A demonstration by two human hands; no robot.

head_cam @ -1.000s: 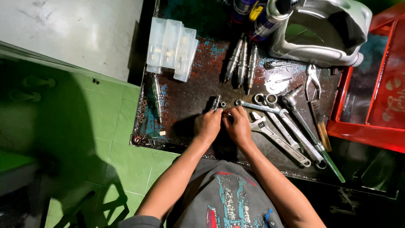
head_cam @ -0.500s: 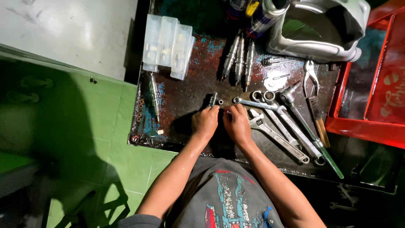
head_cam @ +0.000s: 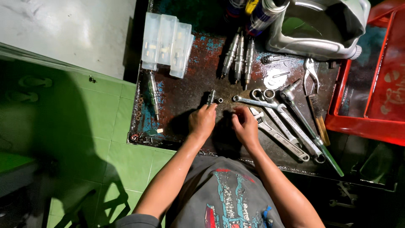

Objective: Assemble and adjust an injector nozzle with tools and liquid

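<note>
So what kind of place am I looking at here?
Probably a mechanic's workshop, likely for engine work: a stained metal worktop carrying wrenches, a row of fuel injectors, and pliers.

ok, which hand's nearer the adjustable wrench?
Right. The right hand sits just beside the adjustable wrench, by its jaw end. The left hand is farther off, on the right hand's other side, near a small metal part.

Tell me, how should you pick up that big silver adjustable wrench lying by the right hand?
Probably by its long flat handle, coming down from above. The adjustable wrench lies flat on the rusty table, head near the right hand, handle slanting away toward the table's near edge. The handle's far end looks the freest; other wrenches crowd alongside it.
</note>
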